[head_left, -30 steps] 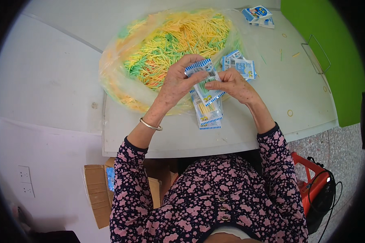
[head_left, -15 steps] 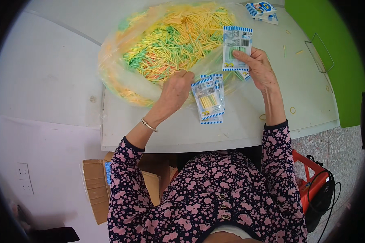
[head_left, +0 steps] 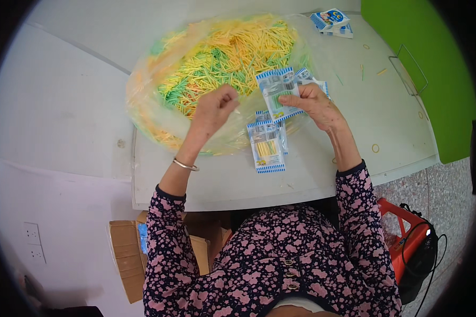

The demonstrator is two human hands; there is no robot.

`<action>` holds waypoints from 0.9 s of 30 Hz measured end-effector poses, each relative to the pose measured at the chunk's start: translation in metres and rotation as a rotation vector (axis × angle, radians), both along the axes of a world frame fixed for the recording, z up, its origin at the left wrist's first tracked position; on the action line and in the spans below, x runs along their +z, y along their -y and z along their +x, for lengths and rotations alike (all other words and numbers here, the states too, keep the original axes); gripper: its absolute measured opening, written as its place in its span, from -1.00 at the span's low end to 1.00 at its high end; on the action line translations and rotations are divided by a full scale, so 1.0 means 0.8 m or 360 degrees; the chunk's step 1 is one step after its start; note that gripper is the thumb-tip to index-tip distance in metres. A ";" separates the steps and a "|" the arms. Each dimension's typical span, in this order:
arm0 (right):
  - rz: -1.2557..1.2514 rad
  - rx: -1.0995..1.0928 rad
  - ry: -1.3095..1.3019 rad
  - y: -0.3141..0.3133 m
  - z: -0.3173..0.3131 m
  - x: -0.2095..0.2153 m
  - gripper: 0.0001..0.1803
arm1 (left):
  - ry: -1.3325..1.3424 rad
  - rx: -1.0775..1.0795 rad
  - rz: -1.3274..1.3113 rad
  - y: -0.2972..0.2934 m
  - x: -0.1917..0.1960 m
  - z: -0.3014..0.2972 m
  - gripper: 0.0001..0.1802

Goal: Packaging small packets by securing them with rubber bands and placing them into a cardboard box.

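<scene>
My right hand (head_left: 318,108) grips a small clear packet (head_left: 276,87) with blue-striped ends and green sticks inside, thumb on its front. My left hand (head_left: 212,111) is closed, its fingers curled above the near side of a big clear plastic bag (head_left: 143,90). A small pale bit shows by its fingertips; I cannot make out what it is. Loose thin sticks (head_left: 232,53) in yellow, green and orange fill the open bag. Just below the held packet, a packet with yellow sticks (head_left: 266,148) overlaps another one. More striped packets (head_left: 304,76) lie partly hidden behind my right hand.
A stack of blue and white packets (head_left: 331,21) sits at the table's far right. Rubber bands (head_left: 375,148) and a few stray sticks (head_left: 382,72) are scattered on the white table (head_left: 211,185). A green panel (head_left: 423,79) borders it. Below are a cardboard box (head_left: 126,253) and a red frame (head_left: 402,222).
My right hand has brought the green-stick packet left and nearer to me. My left hand has moved left, away from the bag's near edge. The yellow-stick packet sits slightly lower in view.
</scene>
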State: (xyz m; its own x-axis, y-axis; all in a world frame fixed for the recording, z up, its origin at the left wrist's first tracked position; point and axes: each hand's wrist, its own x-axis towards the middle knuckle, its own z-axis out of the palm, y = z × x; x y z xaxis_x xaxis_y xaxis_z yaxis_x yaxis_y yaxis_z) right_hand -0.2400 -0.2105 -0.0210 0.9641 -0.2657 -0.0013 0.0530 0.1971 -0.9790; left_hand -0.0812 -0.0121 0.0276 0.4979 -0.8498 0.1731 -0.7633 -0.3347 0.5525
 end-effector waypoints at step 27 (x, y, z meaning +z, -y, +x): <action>-0.0206 0.0423 -0.0027 -0.021 -0.009 0.022 -0.82 | 0.0030 -0.0638 -0.0406 0.044 0.047 -0.071 -0.65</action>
